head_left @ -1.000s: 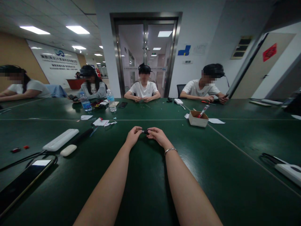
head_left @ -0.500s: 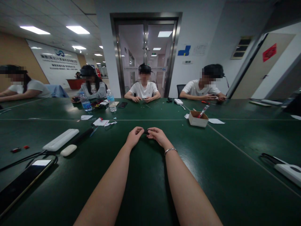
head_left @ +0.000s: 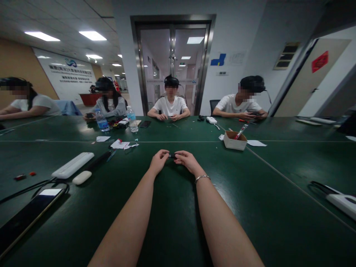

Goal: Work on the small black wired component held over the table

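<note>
A small, dark, stick-like object [head_left: 172, 156] with a lighter, metallic-looking part toward its left end sits between my fingertips, just above the table. My left hand [head_left: 159, 162] pinches its left end, thumb and fingers closed together. The right end is gripped by my right hand [head_left: 189, 162], which has a silver bangle at the wrist. Fingers cover both ends, so its exact kind is hard to make out.
On the green table [head_left: 178, 207], a phone [head_left: 26, 218], white power bank [head_left: 73, 165] and white oval case [head_left: 82, 177] lie left. Ahead are paper scraps [head_left: 120, 144], a small box [head_left: 235, 141] and bottles [head_left: 132, 120]. Several people sit opposite; a white device [head_left: 343, 204] lies right.
Between my fingertips, a lighter metallic-looking part of the dark object now shows near my left fingers. Both hands keep nearly the same place; the view has shifted slightly.
</note>
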`<state>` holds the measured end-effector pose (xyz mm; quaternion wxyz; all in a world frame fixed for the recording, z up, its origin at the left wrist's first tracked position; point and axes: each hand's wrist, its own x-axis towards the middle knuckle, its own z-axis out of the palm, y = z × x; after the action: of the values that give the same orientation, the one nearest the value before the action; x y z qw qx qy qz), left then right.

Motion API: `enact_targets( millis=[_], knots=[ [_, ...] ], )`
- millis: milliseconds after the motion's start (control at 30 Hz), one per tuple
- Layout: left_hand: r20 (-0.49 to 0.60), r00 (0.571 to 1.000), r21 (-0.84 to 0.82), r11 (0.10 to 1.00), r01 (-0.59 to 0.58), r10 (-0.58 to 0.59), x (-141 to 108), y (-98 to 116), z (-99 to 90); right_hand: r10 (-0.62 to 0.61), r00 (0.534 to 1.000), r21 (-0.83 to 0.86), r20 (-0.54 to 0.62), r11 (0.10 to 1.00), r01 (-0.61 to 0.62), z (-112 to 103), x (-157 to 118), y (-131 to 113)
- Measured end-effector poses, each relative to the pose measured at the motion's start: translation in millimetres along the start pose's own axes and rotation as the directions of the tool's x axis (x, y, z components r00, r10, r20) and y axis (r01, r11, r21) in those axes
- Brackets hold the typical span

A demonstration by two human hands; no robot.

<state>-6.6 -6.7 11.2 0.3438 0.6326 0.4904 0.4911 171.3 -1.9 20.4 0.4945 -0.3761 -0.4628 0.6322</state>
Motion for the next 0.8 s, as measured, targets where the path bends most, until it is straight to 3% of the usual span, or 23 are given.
enact_targets(
  millis=[267, 800],
  knots=[
    [0.031, 0.999, -0.013, 0.999, 0.030, -0.029, 0.5, -0.3, -1.4, 0.000, 1.000, -0.002, 0.000, 1.000, 0.000, 2.2, -2.5, -2.4],
    [-0.005, 1.000, -0.059, 0.998, 0.011, -0.011, -1.4, 6.5, 1.1, -0.003, 1.000, -0.024, 0.007, 1.000, 0.003, -1.0, -0.9, 0.3]
  ],
)
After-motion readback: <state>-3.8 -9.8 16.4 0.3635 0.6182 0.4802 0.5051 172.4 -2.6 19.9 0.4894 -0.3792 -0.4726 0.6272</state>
